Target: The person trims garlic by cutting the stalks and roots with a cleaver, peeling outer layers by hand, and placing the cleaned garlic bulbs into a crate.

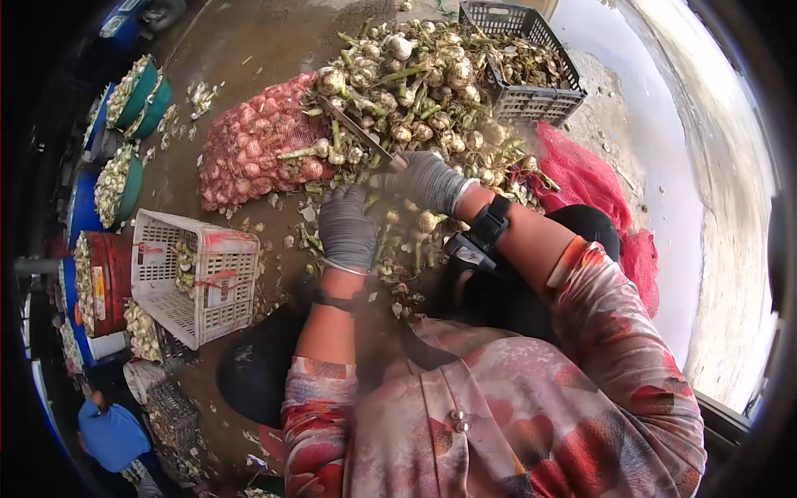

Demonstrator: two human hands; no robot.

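My right hand (423,181), in a grey glove, is closed round the handle of a knife (359,131). The blade points up and left over a large heap of garlic bulbs (407,91) with stalks and roots. My left hand (344,228), also gloved, is at the near edge of the heap, left of my right hand. Its fingers curl away from view, and what they grip is hidden. Beside the blade, a garlic bulb with a stalk (311,151) lies against a red mesh sack (261,145) full of bulbs.
A black crate (540,104) with garlic scraps stands beyond the heap. Red netting (581,178) lies at right. A white crate (199,274) sits at left, near a red bucket (106,282) and green tubs (154,108) of garlic. A person in blue (114,436) is at lower left.
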